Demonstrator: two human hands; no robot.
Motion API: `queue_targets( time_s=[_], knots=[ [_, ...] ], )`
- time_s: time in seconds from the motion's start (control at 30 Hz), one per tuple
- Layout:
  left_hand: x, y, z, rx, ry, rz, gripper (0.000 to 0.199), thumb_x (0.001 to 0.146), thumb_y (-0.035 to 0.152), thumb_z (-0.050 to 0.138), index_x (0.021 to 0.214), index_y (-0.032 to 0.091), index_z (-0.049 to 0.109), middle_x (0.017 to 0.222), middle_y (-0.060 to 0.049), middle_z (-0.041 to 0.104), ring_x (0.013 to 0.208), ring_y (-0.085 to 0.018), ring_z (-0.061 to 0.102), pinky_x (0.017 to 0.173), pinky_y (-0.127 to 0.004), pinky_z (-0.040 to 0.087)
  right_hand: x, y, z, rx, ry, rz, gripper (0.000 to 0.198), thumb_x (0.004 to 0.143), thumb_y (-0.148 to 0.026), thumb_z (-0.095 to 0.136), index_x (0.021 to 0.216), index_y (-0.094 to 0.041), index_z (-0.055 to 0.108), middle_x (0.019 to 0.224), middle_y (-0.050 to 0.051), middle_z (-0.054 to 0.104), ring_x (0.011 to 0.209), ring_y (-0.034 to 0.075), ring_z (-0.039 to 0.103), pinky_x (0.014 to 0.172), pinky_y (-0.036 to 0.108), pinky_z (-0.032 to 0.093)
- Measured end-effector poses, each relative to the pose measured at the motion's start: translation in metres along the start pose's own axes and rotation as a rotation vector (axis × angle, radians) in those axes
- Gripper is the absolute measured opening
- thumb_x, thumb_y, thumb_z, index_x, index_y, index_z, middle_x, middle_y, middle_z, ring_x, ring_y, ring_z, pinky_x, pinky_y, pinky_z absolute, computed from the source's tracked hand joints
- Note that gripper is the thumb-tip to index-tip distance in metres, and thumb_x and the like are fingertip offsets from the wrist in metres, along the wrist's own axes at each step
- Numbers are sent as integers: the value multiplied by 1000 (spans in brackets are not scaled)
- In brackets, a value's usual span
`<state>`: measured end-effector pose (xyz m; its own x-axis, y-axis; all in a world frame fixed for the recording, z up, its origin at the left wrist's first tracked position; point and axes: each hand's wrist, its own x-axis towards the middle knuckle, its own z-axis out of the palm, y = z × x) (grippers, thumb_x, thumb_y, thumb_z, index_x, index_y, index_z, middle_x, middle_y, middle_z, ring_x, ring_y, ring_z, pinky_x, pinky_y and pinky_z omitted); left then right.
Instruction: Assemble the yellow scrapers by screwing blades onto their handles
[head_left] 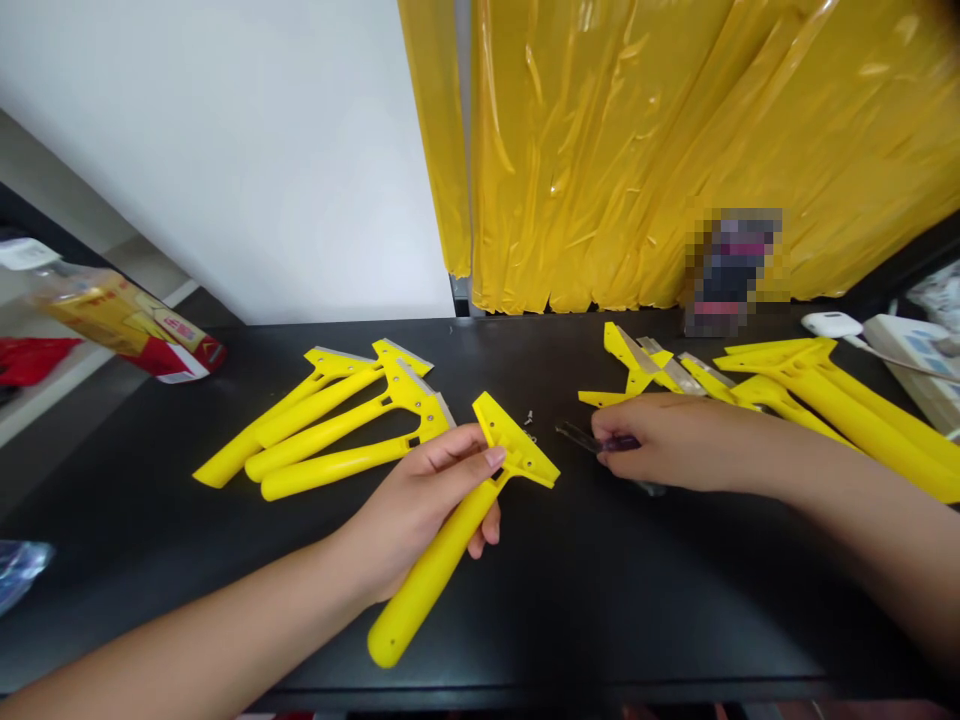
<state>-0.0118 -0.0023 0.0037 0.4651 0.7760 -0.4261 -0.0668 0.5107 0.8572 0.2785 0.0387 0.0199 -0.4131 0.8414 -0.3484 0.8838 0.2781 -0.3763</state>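
Over the middle of the black, smooth surface (600,610), the person's left hand (427,495) has its grip closed around the neck of a yellow plastic scraper with a flared head and a long rounded handle (435,580). The thumb presses on the head, and the handle slants down toward the near edge. Just beyond the head lie a few tiny silvery screws (529,418). To their right, the right hand (667,440) has its fingers closed on a slim, partly clear tool with a purplish handle (579,435); I cannot tell whether it is lifted. Four yellow scrapers with grey blades (322,437) lie close together on the left. Beyond the right hand sits a jumble of yellow scraper pieces (840,405), near a white power strip (911,365). Wrinkled yellow plastic sheeting (600,150) hangs behind.
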Motion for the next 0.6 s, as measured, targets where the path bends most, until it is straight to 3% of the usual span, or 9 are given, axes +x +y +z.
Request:
queue_targets(
  time_s=[0.17, 0.27, 0.4, 0.6],
  knots=[
    [-1, 0, 2, 7, -52, 6, 17, 102, 38, 66, 105, 22, 62, 67, 3, 64, 52, -11, 65, 47, -17, 53, -2, -22, -3, 366, -28, -140, 30, 98, -49, 61, 82, -24, 64, 71, -5, 58, 67, 14, 53, 58, 25, 39],
    [-1, -1, 3, -4, -140, -20, 15, 102, 36, 65, 107, 22, 62, 79, 2, 65, 52, -11, 67, 45, -17, 54, -4, -36, 4, 644, -18, -187, 28, 98, -46, 66, 84, -22, 67, 72, -6, 53, 68, 13, 47, 60, 26, 35],
    [-2, -4, 4, -5, -192, -29, 17, 102, 35, 66, 113, 23, 63, 86, 1, 69, 51, -9, 67, 44, -16, 55, -6, -44, 13, 716, -23, -160, 31, 96, -44, 70, 78, -20, 62, 72, -6, 49, 68, 12, 44, 61, 26, 34],
    [-3, -5, 4, 68, -173, -51, 19, 104, 38, 64, 103, 19, 67, 61, 5, 62, 47, -8, 62, 41, -11, 49, -5, -43, 18, 761, -37, -138, 41, 94, -48, 73, 71, -19, 54, 67, -7, 47, 63, 11, 40, 56, 26, 30]
  ],
)
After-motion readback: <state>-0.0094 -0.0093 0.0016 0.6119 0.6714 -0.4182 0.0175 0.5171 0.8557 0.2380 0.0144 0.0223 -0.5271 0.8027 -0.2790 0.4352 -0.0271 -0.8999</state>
